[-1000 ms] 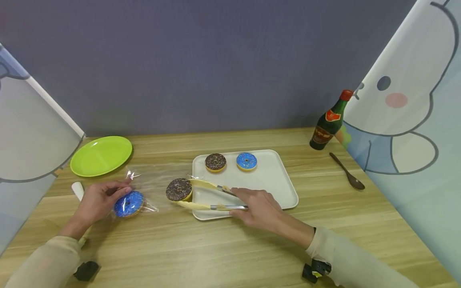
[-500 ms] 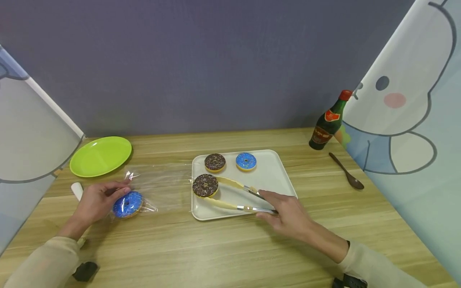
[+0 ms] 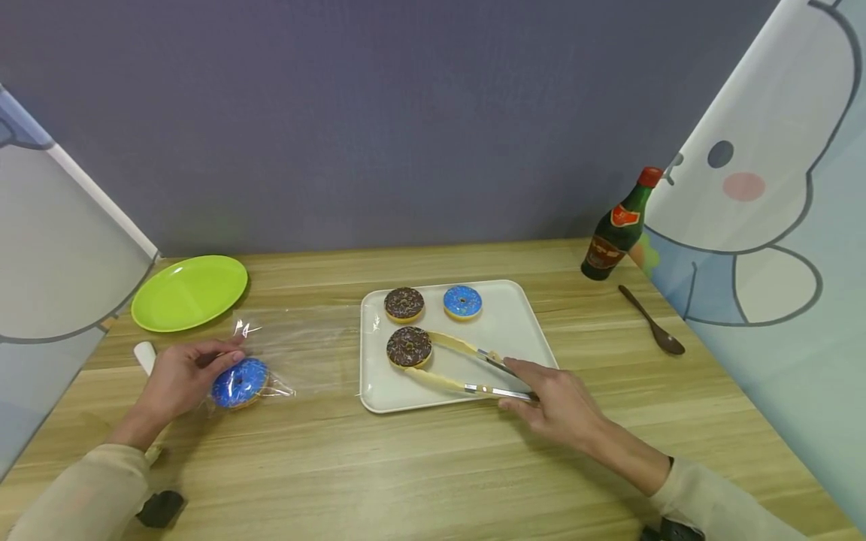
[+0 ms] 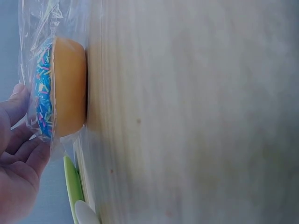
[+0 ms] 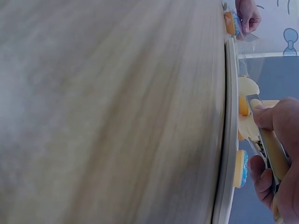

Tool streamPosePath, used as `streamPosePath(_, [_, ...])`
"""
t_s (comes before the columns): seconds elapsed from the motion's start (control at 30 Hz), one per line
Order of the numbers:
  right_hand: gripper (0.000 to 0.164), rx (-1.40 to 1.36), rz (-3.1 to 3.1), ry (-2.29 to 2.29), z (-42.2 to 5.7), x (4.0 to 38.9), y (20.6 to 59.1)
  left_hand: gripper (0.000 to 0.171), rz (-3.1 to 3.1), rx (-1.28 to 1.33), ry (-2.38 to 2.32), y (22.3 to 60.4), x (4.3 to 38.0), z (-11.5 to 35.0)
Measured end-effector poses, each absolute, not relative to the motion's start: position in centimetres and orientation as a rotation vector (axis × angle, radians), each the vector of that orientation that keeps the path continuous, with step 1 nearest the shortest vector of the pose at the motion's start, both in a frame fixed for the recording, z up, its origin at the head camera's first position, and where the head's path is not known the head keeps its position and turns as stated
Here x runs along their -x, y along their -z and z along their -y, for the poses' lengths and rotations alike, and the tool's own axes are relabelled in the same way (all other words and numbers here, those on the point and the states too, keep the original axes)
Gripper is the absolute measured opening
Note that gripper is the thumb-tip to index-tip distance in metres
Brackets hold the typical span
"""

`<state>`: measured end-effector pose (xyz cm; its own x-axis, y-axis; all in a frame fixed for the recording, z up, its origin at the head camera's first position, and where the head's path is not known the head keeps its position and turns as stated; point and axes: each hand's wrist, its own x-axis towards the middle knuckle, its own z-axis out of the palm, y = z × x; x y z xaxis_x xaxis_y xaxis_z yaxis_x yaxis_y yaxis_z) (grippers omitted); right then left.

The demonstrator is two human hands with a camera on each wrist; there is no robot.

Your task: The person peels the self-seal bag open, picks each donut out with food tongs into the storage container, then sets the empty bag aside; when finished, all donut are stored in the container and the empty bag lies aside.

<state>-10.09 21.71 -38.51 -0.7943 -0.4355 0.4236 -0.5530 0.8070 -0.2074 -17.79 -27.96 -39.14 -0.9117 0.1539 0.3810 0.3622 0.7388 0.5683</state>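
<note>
My left hand pinches the edge of a clear plastic bag lying on the table. A blue sprinkled donut lies in the bag, close by the fingers; the left wrist view shows its plain orange side through the film. My right hand grips metal tongs with pale yellow tips. They point left over a white tray, spread, with their ends right at the edge of a chocolate donut at the tray's left side. Behind it sit another chocolate donut and a blue donut.
A green plate stands at the back left, with a white handle in front of it, partly hidden by the left hand. At the back right are a green bottle with a red cap and a dark spoon.
The tongs and the front chocolate donut have moved right, from beside the bag's right end onto the tray. My left hand and the bagged blue donut have stayed put.
</note>
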Motion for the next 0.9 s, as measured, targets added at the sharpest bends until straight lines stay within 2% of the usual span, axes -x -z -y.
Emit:
streamPosePath(0.63, [0.061, -0.703, 2.652, -0.482, -22.1, 10.2, 38.7, 0.009, 2.627, 0.427, 0.979, 39.2, 17.9, 28.1])
streamPosePath(0.9, [0.060, -0.801, 2.554, -0.532, -21.2, 10.2, 37.8, 0.008, 2.602, 0.435, 0.997, 39.3, 17.9, 28.1])
